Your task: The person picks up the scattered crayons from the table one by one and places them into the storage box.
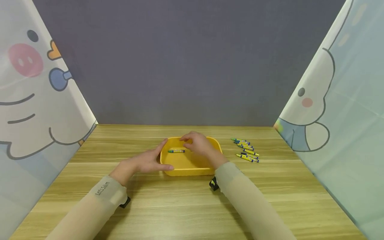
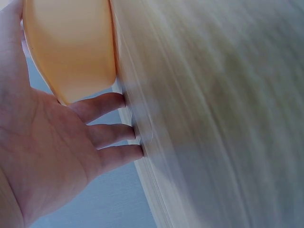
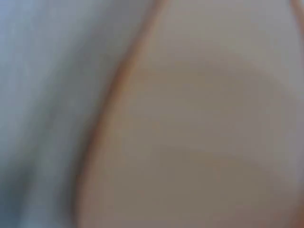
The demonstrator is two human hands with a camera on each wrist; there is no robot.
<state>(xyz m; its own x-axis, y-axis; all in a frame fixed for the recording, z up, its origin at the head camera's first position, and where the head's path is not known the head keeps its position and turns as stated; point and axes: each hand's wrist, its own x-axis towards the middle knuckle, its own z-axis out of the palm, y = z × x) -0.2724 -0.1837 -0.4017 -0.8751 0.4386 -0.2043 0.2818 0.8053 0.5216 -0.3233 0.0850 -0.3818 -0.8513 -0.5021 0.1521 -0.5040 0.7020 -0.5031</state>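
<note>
A yellow plastic bin (image 1: 187, 172) stands on the wooden table. Inside, toward its left side, lies a crayon (image 1: 176, 151) with a green tip and a yellow and blue wrapper. My left hand (image 1: 147, 160) rests against the bin's left end, thumb along the front and fingers spread straight down the side. In the left wrist view, fingertips (image 2: 128, 132) reach the table beside the bin. Over the bin's inside hovers my right hand (image 1: 198, 144), its thumb and index finger apart with nothing visible between them. Blur fills the right wrist view.
Several crayons (image 1: 246, 146) lie in a loose column on the table, right of the bin. A dark grey panel (image 1: 186, 66) rises behind the table. Cartoon-printed cloths (image 1: 33, 100) hang at both sides.
</note>
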